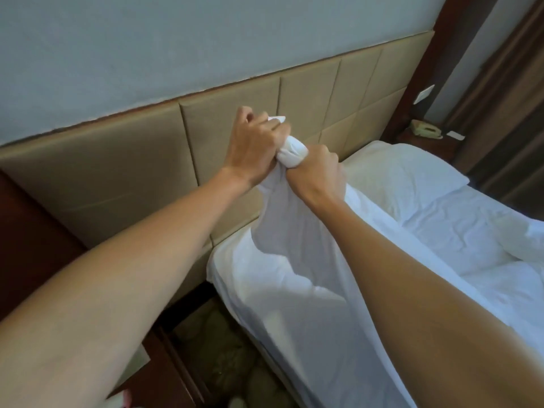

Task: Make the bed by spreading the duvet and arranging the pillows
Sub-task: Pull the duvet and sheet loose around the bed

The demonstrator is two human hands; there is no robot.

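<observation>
Both my hands hold a bunched corner of the white duvet [294, 275], lifted above the bed's near head corner in front of the beige headboard [123, 172]. My left hand [256, 145] grips the top of the bunch, and a small tip of cloth pokes out past its fingers. Just below and to the right, my right hand [316, 169] clutches the same bunch. The duvet hangs from my hands down over the mattress edge. A white pillow [412, 169] lies at the head of the bed on the far side, on the wrinkled white sheet [459, 225].
A dark wooden nightstand [35, 245] stands at the left, close to the bed. Patterned carpet [223, 357] shows in the narrow gap between them. At the far side a beige telephone [425, 129] rests on a bedside table, with brown curtains [506, 107] behind.
</observation>
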